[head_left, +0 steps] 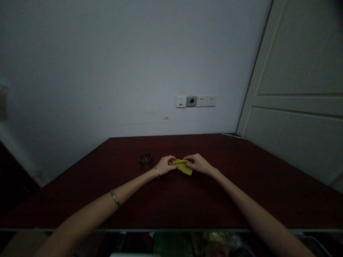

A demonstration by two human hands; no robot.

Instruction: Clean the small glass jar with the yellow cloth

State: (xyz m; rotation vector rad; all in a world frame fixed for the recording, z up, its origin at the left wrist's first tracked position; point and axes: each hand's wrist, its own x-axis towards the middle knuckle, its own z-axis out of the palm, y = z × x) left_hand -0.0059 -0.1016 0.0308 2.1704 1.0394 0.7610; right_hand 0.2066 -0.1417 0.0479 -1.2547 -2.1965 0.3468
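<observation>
Yellow cloth (183,166), small and folded, lies flat on the dark red-brown worktop (241,185), to the right of the glass dish (145,159) and apart from it.

Hands:
- Left hand (165,165) sits between the glass dish and the cloth. Its grip is closed, fingertips pinched on the cloth's left end. The hand is near the dish but not touching it.
- Right hand (199,164) is on the far side of the cloth from the dish. Its grip is closed too, fingers curled over the cloth's upper right edge and pressing it to the worktop.
- Thin bracelet (157,171) on the left wrist, just right of and nearer than the dish. A second band (115,198) sits lower on the same forearm.

Edges:
- The cloth's near corner points toward the person and lies free of both hands.
- The worktop's far edge runs along the white wall (107,71) behind the dish. Its near edge crosses the view well below the dish, with both forearms passing over it.
- The right edge runs alongside a pale panelled door (300,100), well to the right of the dish.
- Socket strip (196,101) is on the wall, above and right of the dish.

Open room:
- Bare worktop lies left of the dish out to the left edge.
- There is a wide bare stretch right of the right hand, and a broad band between the forearms nearer than the dish.
- Lighting is dim, so the fine folds of the cloth cannot be made out.
</observation>
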